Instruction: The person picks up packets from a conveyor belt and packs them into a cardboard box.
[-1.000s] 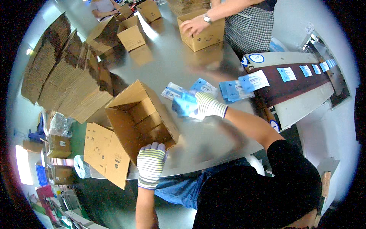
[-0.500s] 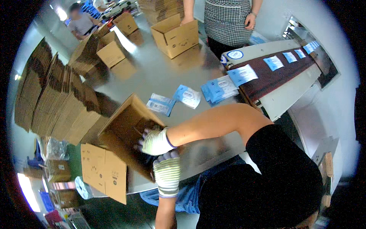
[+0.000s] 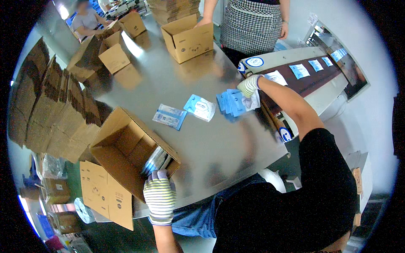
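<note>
An open cardboard box [image 3: 110, 145] lies tilted at the near left of the table, with several flat blue-and-white packets [image 3: 157, 161] standing on edge inside. My left hand [image 3: 159, 197], in a striped glove, is closed over the box's near rim, fingertips beside those packets; the rim hides part of the fingers. Farther right, my right hand [image 3: 249, 85], also gloved, is closed on the upper packets of an overlapping pile [image 3: 231, 103] by the conveyor's end. Two loose packets lie between box and pile: one white-and-blue packet [image 3: 169, 116] and one bluer packet [image 3: 200, 107].
The conveyor [image 3: 291, 90] carries more packets at the right. Stacked flat cartons [image 3: 55, 109] rise at the left. Open boxes [image 3: 187, 44] stand farther back, one under a co-worker's hand [image 3: 204, 22]. A carton flap [image 3: 105, 192] hangs past the table edge.
My right hand has left the box and reached right to the packet pile. My left hand has shifted left along the rim. Packets inside the box now show.
</note>
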Available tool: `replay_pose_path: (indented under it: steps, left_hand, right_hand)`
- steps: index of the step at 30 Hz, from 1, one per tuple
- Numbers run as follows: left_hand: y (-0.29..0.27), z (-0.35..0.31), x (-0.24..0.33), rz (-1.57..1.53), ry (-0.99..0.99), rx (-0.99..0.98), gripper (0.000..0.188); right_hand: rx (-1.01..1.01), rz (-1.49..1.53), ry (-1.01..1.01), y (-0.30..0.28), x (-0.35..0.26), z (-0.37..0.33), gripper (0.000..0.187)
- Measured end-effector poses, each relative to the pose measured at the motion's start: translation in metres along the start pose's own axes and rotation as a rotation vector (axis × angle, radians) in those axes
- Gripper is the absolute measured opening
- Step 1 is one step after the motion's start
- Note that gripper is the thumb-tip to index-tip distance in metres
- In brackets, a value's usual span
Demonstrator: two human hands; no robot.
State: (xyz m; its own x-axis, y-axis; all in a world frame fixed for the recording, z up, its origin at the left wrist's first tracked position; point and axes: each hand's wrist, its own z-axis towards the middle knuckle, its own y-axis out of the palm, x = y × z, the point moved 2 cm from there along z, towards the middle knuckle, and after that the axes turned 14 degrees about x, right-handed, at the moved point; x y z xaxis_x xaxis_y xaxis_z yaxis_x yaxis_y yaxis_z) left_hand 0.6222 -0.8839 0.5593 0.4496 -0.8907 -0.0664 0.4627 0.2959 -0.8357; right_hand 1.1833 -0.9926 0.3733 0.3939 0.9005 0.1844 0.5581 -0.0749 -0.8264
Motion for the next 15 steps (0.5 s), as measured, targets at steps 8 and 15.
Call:
replay_pose_path:
  steps: [8, 15]
  left_hand:
    - [0.013, -0.010, -0.010, 0.061, -0.028, -0.040, 0.024]
    - [0.006, -0.017, -0.016, 0.075, -0.005, -0.114, 0.028]
  right_hand:
    - [0.149, 0.497, 1.210, -0.197, -0.082, 0.130, 0.056]
    - [0.371, 0.582, 1.065, -0.232, -0.068, 0.161, 0.067]
